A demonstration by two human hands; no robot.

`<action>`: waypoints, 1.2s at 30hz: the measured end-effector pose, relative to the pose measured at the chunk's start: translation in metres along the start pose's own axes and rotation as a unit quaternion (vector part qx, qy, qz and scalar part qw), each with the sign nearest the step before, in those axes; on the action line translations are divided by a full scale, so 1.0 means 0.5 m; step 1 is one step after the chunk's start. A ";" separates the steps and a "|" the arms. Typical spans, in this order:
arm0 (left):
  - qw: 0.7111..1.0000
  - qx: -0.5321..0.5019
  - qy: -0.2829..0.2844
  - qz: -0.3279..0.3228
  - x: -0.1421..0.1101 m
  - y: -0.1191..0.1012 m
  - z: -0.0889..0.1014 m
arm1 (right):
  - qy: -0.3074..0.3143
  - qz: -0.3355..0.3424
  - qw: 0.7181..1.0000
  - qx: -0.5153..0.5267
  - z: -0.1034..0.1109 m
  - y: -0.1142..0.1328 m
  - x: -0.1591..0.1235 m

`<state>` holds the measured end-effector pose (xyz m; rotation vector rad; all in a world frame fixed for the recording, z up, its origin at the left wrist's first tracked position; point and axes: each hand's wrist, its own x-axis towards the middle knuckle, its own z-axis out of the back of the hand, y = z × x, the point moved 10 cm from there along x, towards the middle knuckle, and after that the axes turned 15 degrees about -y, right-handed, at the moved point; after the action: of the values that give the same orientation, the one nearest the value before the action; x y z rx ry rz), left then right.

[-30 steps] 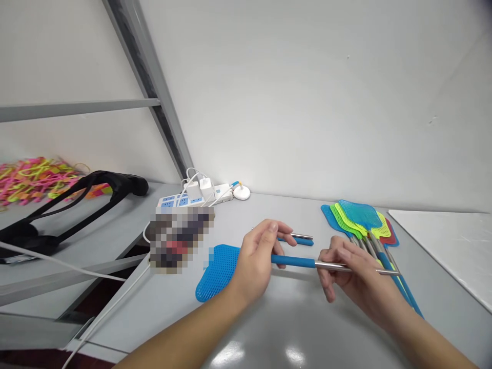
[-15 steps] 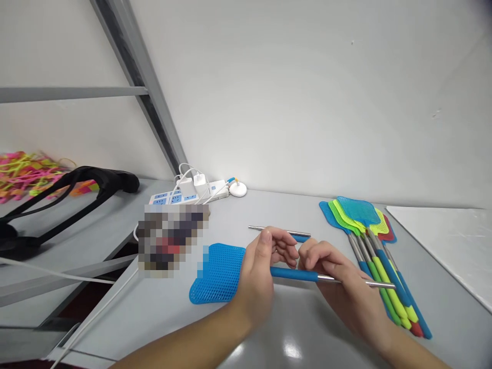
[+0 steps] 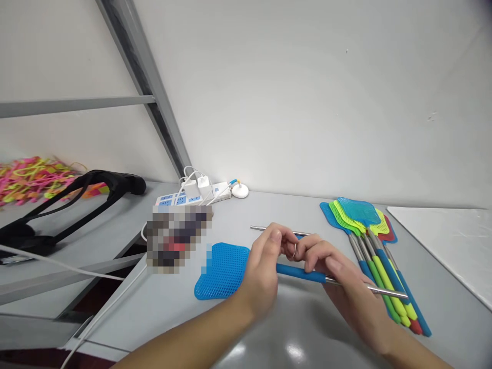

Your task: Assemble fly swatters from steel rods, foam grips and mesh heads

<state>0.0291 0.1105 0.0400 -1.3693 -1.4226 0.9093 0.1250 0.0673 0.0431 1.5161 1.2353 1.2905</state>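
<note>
A blue fly swatter lies on the grey table, its mesh head to the left and its blue and steel handle running right. My left hand is closed round the handle near the head. My right hand is closed over the handle where the blue sleeve meets the steel rod. The fingertips of both hands meet above the handle and pinch something small that I cannot make out. A loose steel rod with a blue end lies just behind my hands.
A fan of several coloured fly swatters lies at the right. A white power strip with chargers sits at the back. A black bag handle and coloured bands are on the left, a white board at far right.
My right hand has slid left along the handle until its fingers meet my left hand's. The swatter has stayed in about the same place.
</note>
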 end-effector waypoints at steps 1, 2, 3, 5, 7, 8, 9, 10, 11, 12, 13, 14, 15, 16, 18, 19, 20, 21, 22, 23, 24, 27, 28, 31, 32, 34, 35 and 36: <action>0.999 0.033 0.003 -0.013 0.009 -0.005 0.003 | 0.001 0.005 1.000 -0.008 0.005 0.005 -0.002; 0.997 0.072 0.002 -0.031 0.018 -0.015 0.008 | -0.002 0.009 1.000 -0.006 0.014 0.011 -0.003; 0.992 0.115 -0.001 -0.052 0.028 -0.028 0.016 | -0.013 0.018 1.000 0.003 0.025 0.019 -0.003; 0.974 0.207 0.002 -0.093 0.043 -0.062 0.037 | -0.051 0.038 0.998 0.027 0.058 0.032 0.002; 0.945 0.306 0.039 -0.108 0.047 -0.088 0.059 | -0.097 0.052 0.993 0.039 0.096 0.037 0.009; 0.923 0.363 0.068 -0.109 0.044 -0.094 0.071 | -0.111 0.048 0.992 0.033 0.110 0.033 0.012; 0.894 0.421 0.098 -0.117 0.037 -0.099 0.084 | -0.120 0.034 0.992 0.020 0.119 0.024 0.015; 0.863 0.468 0.128 -0.141 0.026 -0.106 0.096 | -0.124 0.016 0.992 0.000 0.125 0.013 0.016; 0.831 0.509 0.158 -0.159 0.014 -0.107 0.107 | -0.123 -0.001 0.992 -0.028 0.127 0.003 0.016; 0.803 0.543 0.180 -0.168 0.001 -0.103 0.121 | -0.120 -0.015 0.991 -0.064 0.125 -0.006 0.013; 0.780 0.569 0.194 -0.174 -0.011 -0.096 0.136 | -0.117 -0.026 0.987 -0.109 0.120 -0.013 0.010; 0.764 0.588 0.200 -0.174 -0.022 -0.086 0.151 | -0.113 -0.030 0.980 -0.159 0.114 -0.017 0.005; 0.755 0.601 0.198 -0.171 -0.033 -0.076 0.164 | -0.107 -0.031 0.970 -0.215 0.106 -0.019 0.000; 0.752 0.608 0.191 -0.169 -0.044 -0.067 0.177 | -0.097 -0.031 0.957 -0.271 0.095 -0.022 -0.005; 0.755 0.610 0.175 -0.166 -0.067 -0.049 0.195 | -0.071 -0.034 0.926 -0.369 0.075 -0.031 -0.012; 0.757 0.610 0.169 -0.164 -0.078 -0.041 0.202 | -0.057 -0.036 0.912 -0.405 0.065 -0.038 -0.014; 0.757 0.611 0.165 -0.164 -0.089 -0.034 0.207 | -0.042 -0.038 0.899 -0.435 0.057 -0.045 -0.016; 0.755 0.614 0.162 -0.165 -0.099 -0.029 0.212 | -0.028 -0.039 0.886 -0.460 0.050 -0.053 -0.016; 0.751 0.618 0.159 -0.171 -0.107 -0.027 0.216 | -0.015 -0.039 0.874 -0.484 0.045 -0.060 -0.017; 0.744 0.623 0.160 -0.181 -0.114 -0.027 0.218 | -0.003 -0.034 0.862 -0.506 0.040 -0.066 -0.018; 0.737 0.626 0.162 -0.197 -0.120 -0.029 0.218 | 0.010 -0.021 0.850 -0.526 0.034 -0.069 -0.018; 0.708 0.634 0.185 -0.250 -0.136 -0.034 0.212 | 0.053 0.063 0.813 -0.576 0.003 -0.063 -0.025; 0.699 0.636 0.191 -0.265 -0.139 -0.036 0.210 | 0.064 0.097 0.800 -0.589 -0.008 -0.058 -0.029; 0.693 0.629 0.164 -0.311 -0.130 -0.063 0.202 | 0.073 0.176 0.766 -0.614 -0.034 -0.045 -0.040; 0.698 0.619 0.143 -0.331 -0.124 -0.083 0.193 | 0.069 0.196 0.759 -0.617 -0.039 -0.039 -0.041; 0.712 0.587 0.102 -0.371 -0.107 -0.136 0.159 | 0.053 0.238 0.754 -0.610 -0.045 -0.019 -0.044; 0.718 0.568 0.094 -0.391 -0.099 -0.161 0.132 | 0.038 0.257 0.757 -0.600 -0.043 -0.006 -0.044; 0.723 0.552 0.088 -0.407 -0.089 -0.184 0.101 | 0.018 0.271 0.764 -0.586 -0.038 0.009 -0.043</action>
<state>-0.0490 0.0612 0.1070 0.1192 -0.8439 0.7356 0.1071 0.0447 0.0461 0.8465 -0.1952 1.9061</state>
